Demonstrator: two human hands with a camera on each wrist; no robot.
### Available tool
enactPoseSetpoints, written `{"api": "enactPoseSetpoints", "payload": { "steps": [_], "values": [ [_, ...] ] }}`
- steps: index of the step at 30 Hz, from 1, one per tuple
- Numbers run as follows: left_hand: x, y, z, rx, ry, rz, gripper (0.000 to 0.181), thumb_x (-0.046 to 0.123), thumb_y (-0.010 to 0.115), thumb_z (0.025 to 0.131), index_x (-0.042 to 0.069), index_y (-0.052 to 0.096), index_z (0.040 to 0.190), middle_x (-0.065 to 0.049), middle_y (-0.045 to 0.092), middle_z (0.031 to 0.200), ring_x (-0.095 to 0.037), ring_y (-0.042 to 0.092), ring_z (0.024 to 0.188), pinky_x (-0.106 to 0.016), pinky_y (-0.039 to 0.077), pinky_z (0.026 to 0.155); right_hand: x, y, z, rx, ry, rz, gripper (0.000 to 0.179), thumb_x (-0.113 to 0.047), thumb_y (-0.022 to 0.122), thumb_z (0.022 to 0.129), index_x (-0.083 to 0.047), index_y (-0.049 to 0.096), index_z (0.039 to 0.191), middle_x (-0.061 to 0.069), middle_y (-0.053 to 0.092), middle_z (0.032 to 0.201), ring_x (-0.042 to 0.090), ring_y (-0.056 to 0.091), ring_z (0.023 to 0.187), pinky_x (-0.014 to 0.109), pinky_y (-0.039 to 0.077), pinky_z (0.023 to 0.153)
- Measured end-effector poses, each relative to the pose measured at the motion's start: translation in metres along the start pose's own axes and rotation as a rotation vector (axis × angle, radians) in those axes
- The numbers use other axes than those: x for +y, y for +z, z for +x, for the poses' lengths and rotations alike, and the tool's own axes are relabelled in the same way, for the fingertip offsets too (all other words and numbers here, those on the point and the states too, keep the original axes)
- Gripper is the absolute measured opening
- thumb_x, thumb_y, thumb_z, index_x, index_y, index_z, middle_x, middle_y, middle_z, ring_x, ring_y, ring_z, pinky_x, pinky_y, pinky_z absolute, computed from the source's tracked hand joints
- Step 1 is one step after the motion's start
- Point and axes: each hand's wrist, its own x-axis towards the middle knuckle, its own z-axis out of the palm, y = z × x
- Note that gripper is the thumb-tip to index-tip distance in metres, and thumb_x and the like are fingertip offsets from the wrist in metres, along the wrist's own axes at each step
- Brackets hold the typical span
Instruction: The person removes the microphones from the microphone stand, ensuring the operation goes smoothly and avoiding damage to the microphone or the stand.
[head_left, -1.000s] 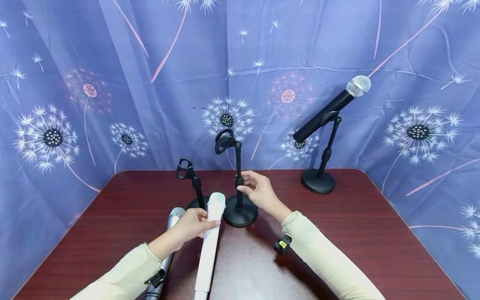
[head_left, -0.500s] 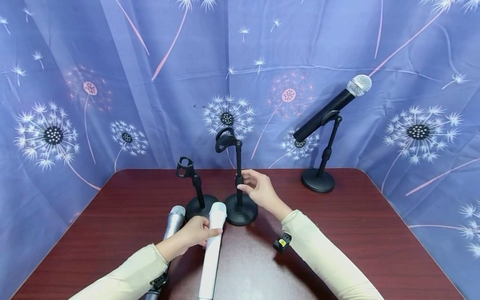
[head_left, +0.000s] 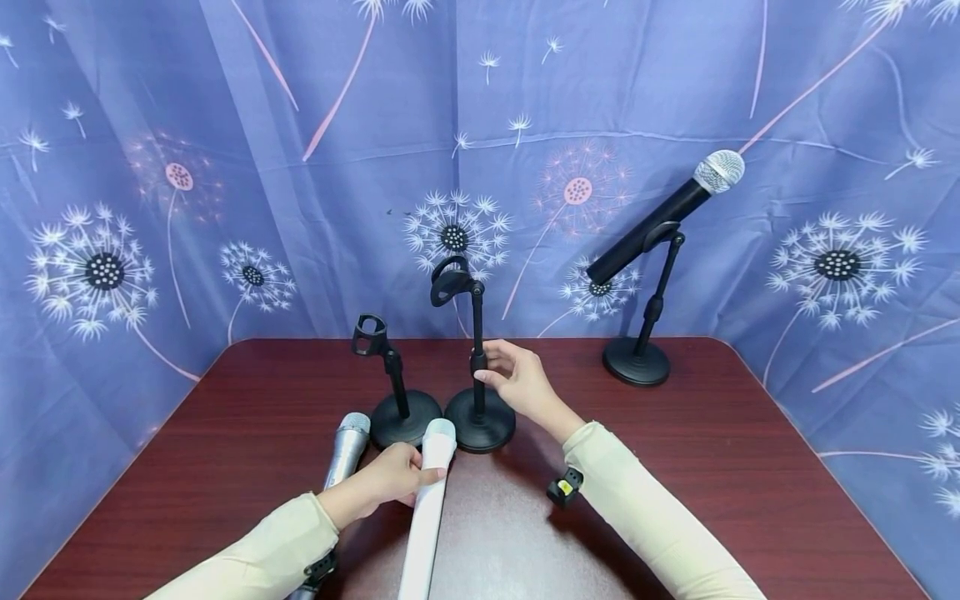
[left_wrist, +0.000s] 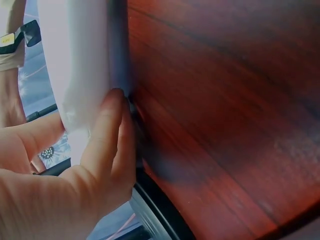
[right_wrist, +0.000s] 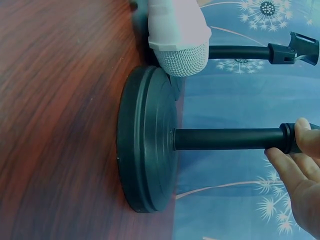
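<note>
My left hand (head_left: 390, 475) grips a white microphone (head_left: 423, 533) just below its grille, thumb across the top. Its grille end lies close to the bases of two black microphone stands; in the right wrist view the white microphone (right_wrist: 180, 27) stands just beside the nearer base (right_wrist: 150, 145). With thumb and fingers, my right hand (head_left: 525, 383) holds the collar on the pole of the middle stand (head_left: 483, 429), whose clip holds nothing. The shorter stand (head_left: 401, 421) beside it also has a vacant clip. A silver microphone (head_left: 347, 450) lies left of my left hand, partly hidden by that arm.
At the back right, a third stand (head_left: 636, 362) carries a black microphone (head_left: 648, 233), tilted with its silver grille up. Everything rests on a reddish-brown table (head_left: 712, 467). A blue curtain (head_left: 337, 208) with dandelion prints hangs behind it.
My left hand has drawn the white microphone down and slightly right in the head view, so its grille no longer covers the shorter stand's base. The right hand stays on the pole.
</note>
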Motion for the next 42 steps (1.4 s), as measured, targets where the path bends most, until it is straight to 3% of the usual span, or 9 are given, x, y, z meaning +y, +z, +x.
{"api": "enactPoseSetpoints", "payload": {
  "steps": [14,23,30,37,42],
  "values": [
    [0.004,0.004,-0.001,-0.036,-0.002,-0.022,0.028,0.012,0.065,0.092,-0.002,0.046,0.078,-0.013,0.053,0.076,-0.016,0.057,0.060,-0.038,0.057,0.060,0.002,-0.003,-0.001,0.009,0.003,0.004,0.034,0.012,0.067,0.083,0.013,0.060,0.116,0.027,0.066,0.103,0.040,0.066,0.091,0.050,0.052,0.082],
    [0.005,0.006,0.000,-0.042,-0.049,0.018,0.027,0.015,0.066,0.091,-0.002,0.048,0.082,-0.013,0.051,0.078,-0.017,0.057,0.061,-0.035,0.057,0.062,0.001,-0.005,-0.004,0.005,0.027,-0.012,0.034,0.010,0.067,0.084,0.012,0.060,0.117,0.026,0.066,0.104,0.038,0.066,0.092,0.047,0.053,0.082],
    [0.005,0.004,-0.001,-0.042,-0.049,0.038,0.027,0.015,0.067,0.091,-0.005,0.050,0.085,-0.013,0.053,0.079,-0.017,0.059,0.062,-0.034,0.057,0.062,0.004,-0.005,-0.005,0.004,0.030,0.000,0.035,0.010,0.067,0.084,0.011,0.060,0.118,0.026,0.066,0.105,0.038,0.066,0.092,0.044,0.054,0.078],
    [0.008,-0.004,0.000,-0.030,-0.029,0.068,0.026,0.016,0.067,0.091,-0.007,0.054,0.090,-0.013,0.056,0.078,-0.015,0.057,0.058,-0.032,0.057,0.060,0.008,-0.005,-0.002,-0.001,0.034,0.007,0.035,0.009,0.068,0.083,0.010,0.061,0.118,0.025,0.067,0.106,0.037,0.066,0.092,0.038,0.056,0.077],
    [0.010,-0.019,0.002,-0.015,0.020,0.089,0.030,0.017,0.066,0.091,-0.008,0.052,0.098,-0.014,0.059,0.073,-0.017,0.058,0.060,-0.032,0.055,0.060,0.019,-0.002,0.004,-0.017,0.040,0.023,0.036,0.008,0.069,0.083,0.010,0.061,0.118,0.025,0.066,0.107,0.036,0.066,0.094,0.035,0.057,0.076]
  ]
}}
